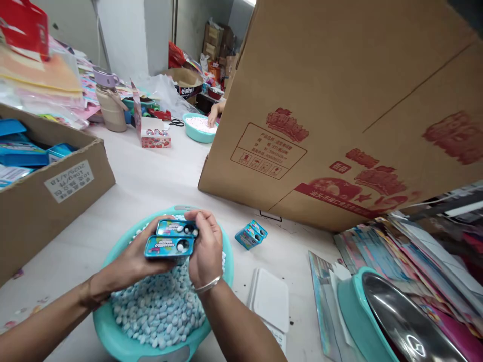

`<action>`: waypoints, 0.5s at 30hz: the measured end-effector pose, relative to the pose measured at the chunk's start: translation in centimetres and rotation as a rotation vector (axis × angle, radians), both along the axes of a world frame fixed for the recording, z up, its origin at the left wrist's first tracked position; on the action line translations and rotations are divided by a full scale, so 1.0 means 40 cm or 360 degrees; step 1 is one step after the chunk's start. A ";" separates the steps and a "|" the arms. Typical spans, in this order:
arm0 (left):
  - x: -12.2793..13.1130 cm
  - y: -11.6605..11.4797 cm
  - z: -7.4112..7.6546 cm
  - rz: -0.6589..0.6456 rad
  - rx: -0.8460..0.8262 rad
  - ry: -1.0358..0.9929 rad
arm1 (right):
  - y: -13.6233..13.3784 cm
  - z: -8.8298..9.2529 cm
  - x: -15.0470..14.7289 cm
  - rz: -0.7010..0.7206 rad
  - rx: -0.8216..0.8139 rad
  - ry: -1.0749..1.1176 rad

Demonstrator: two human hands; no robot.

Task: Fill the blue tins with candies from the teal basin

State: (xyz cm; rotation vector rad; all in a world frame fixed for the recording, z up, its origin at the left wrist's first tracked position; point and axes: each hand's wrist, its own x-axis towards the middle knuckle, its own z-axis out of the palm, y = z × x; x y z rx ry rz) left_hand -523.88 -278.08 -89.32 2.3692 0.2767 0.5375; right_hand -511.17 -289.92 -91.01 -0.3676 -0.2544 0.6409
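Note:
Over a teal bowl (109, 327) heaped with pale blue candies (158, 306), my left hand (136, 259) cups two small blue candy tins (169, 246) stacked one behind the other. The round holes in the tins show white candies. My right hand (206, 249), a silver bangle on its wrist, closes over the right end of the tins with thumb and fingers pinched near the holes. Both hands hover just above the candies.
A third blue tin (251, 235) lies on the table to the right. A big cardboard box (339, 110) stands behind it. A box of blue packs (45, 196) sits left. White cards (269, 299), colourful sheets (415, 251), another bowl (377, 322), and another person's hand (213, 114) at a far bowl (198, 131).

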 end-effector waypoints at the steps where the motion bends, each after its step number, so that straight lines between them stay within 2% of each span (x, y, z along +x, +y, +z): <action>1: -0.001 0.000 -0.002 -0.0008 -0.0003 -0.0005 | 0.002 -0.001 -0.003 -0.0007 -0.0009 0.0002; 6: -0.017 0.007 0.000 -0.0073 0.0084 0.0060 | 0.001 -0.031 0.009 0.0055 -0.0082 -0.0070; 8: -0.033 0.003 0.011 -0.0055 0.0090 0.0063 | -0.009 -0.057 0.024 -0.0005 -0.0155 -0.0180; 11: -0.057 -0.006 0.023 -0.0017 -0.0036 0.0075 | -0.022 -0.103 0.024 -0.0145 -0.0275 -0.0349; 15: -0.074 0.008 0.004 -0.0331 0.0045 0.0095 | -0.029 -0.149 -0.020 0.0058 -0.0378 -0.0652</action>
